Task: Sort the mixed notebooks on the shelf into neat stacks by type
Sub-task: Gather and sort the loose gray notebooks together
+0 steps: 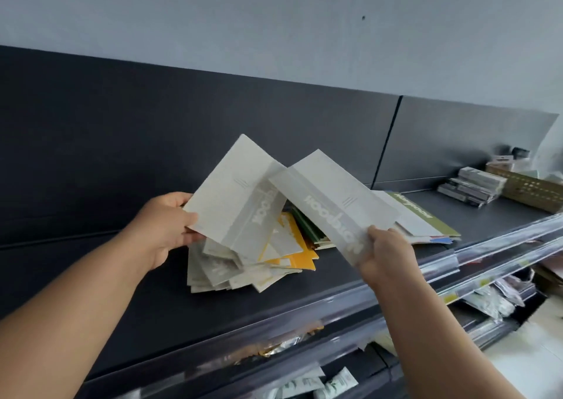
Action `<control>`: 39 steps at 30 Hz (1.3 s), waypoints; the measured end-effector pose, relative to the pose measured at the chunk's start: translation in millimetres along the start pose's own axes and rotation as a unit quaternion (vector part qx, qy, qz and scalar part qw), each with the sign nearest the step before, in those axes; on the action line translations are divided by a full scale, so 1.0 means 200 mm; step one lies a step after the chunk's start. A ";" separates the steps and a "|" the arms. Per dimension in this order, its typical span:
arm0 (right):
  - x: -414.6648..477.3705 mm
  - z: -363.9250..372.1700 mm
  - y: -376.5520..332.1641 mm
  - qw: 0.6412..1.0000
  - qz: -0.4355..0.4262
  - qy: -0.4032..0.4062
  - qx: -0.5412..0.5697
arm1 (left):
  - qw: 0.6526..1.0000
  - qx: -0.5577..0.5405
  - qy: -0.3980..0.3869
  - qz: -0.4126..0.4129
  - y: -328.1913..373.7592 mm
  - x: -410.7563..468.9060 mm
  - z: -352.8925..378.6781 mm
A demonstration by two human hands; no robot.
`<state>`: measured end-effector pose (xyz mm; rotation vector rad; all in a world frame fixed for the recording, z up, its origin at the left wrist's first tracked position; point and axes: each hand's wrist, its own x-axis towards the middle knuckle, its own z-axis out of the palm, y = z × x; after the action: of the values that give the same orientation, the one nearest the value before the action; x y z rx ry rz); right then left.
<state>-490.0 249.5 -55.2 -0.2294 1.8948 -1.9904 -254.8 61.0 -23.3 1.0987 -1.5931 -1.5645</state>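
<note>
The left notebook [234, 197], grey with pale lettering, is held up over the pile [231, 272] and tilted, its far corner pointing toward the back panel [137, 130]; the left hand [166, 225] grips its near left edge, the thumb on the cover and the other fingers behind it; the right notebook [335, 200], of the same grey kind, is also in the air, just beside the first one and covering a little of its right edge; the right hand [387, 252] pinches its near corner, the fingers curled round the edge; under both the pile lies loose on the shelf [122, 282], with several grey notebooks fanned out at its left side; a yellow notebook [304, 257] lies partly under the grey ones, and green notebooks [310, 231] lie behind it; an olive notebook [432, 218] lies flat at the right end of the pile, on top of some white ones; further right on the same shelf, well apart from the pile, a small stack of boxes [469, 188] stands beside a tan basket [530, 191] with holes; a clear rail [502, 240] runs along the front edge of the shelf; the lower shelves hold packets [493, 301] and tubes [335, 382]; the wall [274, 17] above the panel is pale blue-grey.
</note>
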 end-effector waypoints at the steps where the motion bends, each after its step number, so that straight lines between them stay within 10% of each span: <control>1: -0.03 0.04 -0.02 1.000 -0.015 -0.003 0.017 | 1.000 -0.013 0.006 -0.005 0.00 0.04 -0.01; 5: 0.07 0.19 -0.02 0.989 0.050 -0.054 0.130 | 1.000 -0.013 0.012 -0.003 0.00 0.14 -0.05; 12: 0.23 0.30 -0.03 0.986 -0.018 -0.150 -0.072 | 0.995 -0.061 0.074 0.009 -0.03 0.22 -0.09; 20: 0.35 0.44 -0.12 0.898 -0.092 -0.322 -0.284 | 0.972 -0.119 0.198 0.039 -0.04 0.22 -0.04; 32: 0.54 0.82 -0.05 0.796 -0.267 -0.324 -0.436 | 0.933 -0.151 0.316 0.085 -0.03 0.07 -0.04; 35: 0.49 0.90 -0.05 0.806 -0.287 -0.335 -0.394 | 0.932 -0.172 0.312 0.069 -0.02 0.06 -0.05; 39: 0.34 0.95 -0.16 0.877 -0.045 -0.468 -0.104 | 0.939 -0.175 0.295 0.038 -0.04 0.08 -0.02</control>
<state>-486.1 48.7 -19.5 -1.1250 1.4197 -1.2934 -258.0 45.5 -33.0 1.1451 -0.9049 -1.2405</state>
